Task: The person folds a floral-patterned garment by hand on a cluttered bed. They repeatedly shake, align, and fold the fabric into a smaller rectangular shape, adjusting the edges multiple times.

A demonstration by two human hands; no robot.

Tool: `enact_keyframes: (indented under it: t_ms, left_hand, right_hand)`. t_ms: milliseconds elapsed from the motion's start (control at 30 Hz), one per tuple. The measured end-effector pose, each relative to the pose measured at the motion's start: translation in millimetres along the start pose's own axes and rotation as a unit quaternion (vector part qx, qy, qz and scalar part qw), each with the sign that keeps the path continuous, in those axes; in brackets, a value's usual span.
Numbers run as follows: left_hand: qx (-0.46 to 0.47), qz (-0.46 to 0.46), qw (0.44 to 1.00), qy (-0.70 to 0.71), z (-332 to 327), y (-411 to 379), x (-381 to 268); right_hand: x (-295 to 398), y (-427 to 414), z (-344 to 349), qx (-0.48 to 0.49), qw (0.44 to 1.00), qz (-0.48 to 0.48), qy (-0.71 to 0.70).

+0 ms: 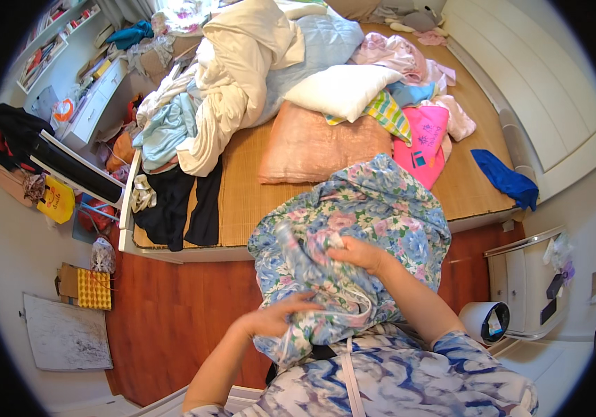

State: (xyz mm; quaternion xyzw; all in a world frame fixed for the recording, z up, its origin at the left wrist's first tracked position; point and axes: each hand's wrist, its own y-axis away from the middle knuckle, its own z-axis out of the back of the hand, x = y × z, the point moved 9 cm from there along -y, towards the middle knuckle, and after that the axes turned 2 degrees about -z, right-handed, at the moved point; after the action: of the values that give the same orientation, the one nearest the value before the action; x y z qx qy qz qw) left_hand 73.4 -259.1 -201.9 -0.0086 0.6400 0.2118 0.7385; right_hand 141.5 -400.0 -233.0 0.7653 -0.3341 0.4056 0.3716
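Note:
A blue, pink and green floral cloth (pixel 397 224) lies bunched against my body and over the near edge of the bed. My right hand (pixel 358 254) grips a gathered fold of it near the middle; the fold is blurred. Lower and to the left, my left hand (pixel 279 314) rests on the cloth with fingers spread, its fingertips partly against the fabric. Just beyond the cloth sits a shiny peach-coloured bundle (pixel 324 146), with a white pillow (pixel 345 91) leaning on it. A pink printed fabric bag or cloth (pixel 423 140) lies to its right.
The bed's woven mat (pixel 245 177) holds a cream quilt (pixel 235 68), black clothing (pixel 165 203) and a blue garment (pixel 506 177). At right stand a cabinet (pixel 522 281) and a white bin (pixel 472 320). A whiteboard (pixel 68 333) and cardboard box (pixel 67 281) are on the left.

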Motion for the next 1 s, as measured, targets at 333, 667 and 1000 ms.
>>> enact_keyframes:
  t_ms: [333, 667, 1000]
  left_hand:
    - [-0.413, 0.11, 0.801, 0.418, 57.5, -38.3, 129.2]
    - [-0.503, -0.014, 0.696, 0.512, 124.0, -21.3, 50.2]
    - [-0.353, -0.144, 0.841, 0.385, 140.4, -45.3, -76.9]
  right_hand:
    - [52.7, 48.4, -43.3, -0.022, 0.945, 0.092, 0.312]
    - [50.9, 133.2, 63.2, -0.294, 0.852, 0.076, 0.427]
    - [24.6, 171.9, 92.8, -0.311, 0.917, 0.089, 0.235]
